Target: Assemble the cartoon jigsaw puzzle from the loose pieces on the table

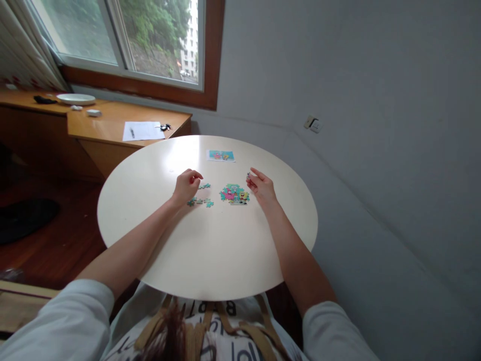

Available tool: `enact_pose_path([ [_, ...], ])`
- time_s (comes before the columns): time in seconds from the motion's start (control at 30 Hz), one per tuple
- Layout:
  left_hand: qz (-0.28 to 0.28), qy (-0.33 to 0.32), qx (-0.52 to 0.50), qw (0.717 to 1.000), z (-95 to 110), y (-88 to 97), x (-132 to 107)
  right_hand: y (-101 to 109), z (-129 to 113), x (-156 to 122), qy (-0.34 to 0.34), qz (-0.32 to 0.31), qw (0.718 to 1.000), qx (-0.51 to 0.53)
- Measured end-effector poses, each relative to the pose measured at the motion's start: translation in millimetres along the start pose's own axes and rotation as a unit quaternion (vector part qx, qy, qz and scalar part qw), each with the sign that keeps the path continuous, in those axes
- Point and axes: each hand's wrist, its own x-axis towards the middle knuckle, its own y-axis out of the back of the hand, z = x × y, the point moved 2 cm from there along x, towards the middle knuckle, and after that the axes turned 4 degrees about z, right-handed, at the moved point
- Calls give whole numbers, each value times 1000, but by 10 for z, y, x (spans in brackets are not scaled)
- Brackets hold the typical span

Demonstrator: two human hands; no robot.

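Observation:
A partly joined jigsaw puzzle (233, 194), with pink, yellow and teal cartoon figures, lies flat on the round white table (210, 250). Just right of it, my right hand (263, 187) is raised with a small puzzle piece (248, 176) pinched between thumb and fingers. My left hand (186, 185) hovers at the left, its fingers curled together; whether anything is in them I cannot make out. Below and beside that hand lie several loose puzzle pieces (200, 202), mostly teal. The hand partly hides some of them.
Behind the puzzle lies a reference picture (221, 156) with the cartoon figures. A wooden desk (108, 114) by the window holds a paper sheet (141, 131), keys (165, 127) and a white plate (76, 99). A grey wall (356, 125) stands at the right.

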Motion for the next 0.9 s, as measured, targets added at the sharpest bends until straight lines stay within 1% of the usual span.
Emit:
enact_pose_path([
  [0.1,-46,-58,-22,997,83,-58,-45,-168,12,-131,17,-67,997,-37],
  [0.23,-114,-112,-40,986,181,-126,-118,-354,99,-299,-2,-130,989,-71],
  [0.33,-158,-136,-37,977,220,-170,-169,-424,139,-382,-22,-164,984,-72],
  [0.4,-177,-147,-36,973,227,-193,-190,-437,131,-416,-22,-180,981,-73],
  [0.5,-189,-156,-36,969,219,-211,-200,-433,94,-445,-16,-196,977,-78],
  [0.67,-187,-163,-35,968,205,-209,-195,-441,76,-461,-17,-227,970,-84],
  [0.9,-189,-167,-35,967,224,-206,-195,-453,96,-452,-13,-230,969,-90],
])
